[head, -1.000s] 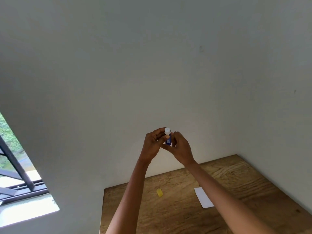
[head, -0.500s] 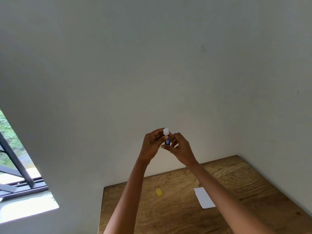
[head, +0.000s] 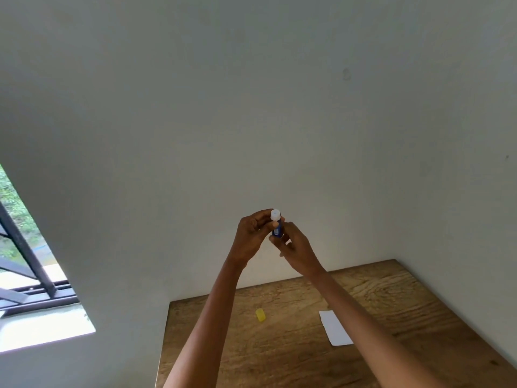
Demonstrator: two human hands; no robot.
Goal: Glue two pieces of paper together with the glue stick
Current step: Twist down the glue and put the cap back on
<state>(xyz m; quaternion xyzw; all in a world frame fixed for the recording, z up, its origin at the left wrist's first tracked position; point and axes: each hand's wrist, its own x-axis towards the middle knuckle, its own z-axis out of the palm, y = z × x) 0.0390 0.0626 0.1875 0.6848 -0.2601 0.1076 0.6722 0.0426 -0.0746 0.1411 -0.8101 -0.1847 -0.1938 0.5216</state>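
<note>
**Both grips clamped on the raised glue stick**

The left hand (head: 253, 238) is pinching the upper part of the glue stick (head: 277, 226) while the right hand (head: 296, 252) is closing its grip around the blue base, probably to twist the white glue up. They are holding it upright, well above the tabletop (head: 391, 298). Below, a yellow cap (head: 260, 315) is lying apart, presumably removed. Only 1 white paper (head: 335, 327) is showing; the arm may be hiding more.

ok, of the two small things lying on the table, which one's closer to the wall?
The yellow cap. It lies left of the white paper and slightly nearer the wall; the paper, flat and larger, reaches further towards the camera, beside the right forearm.
</note>
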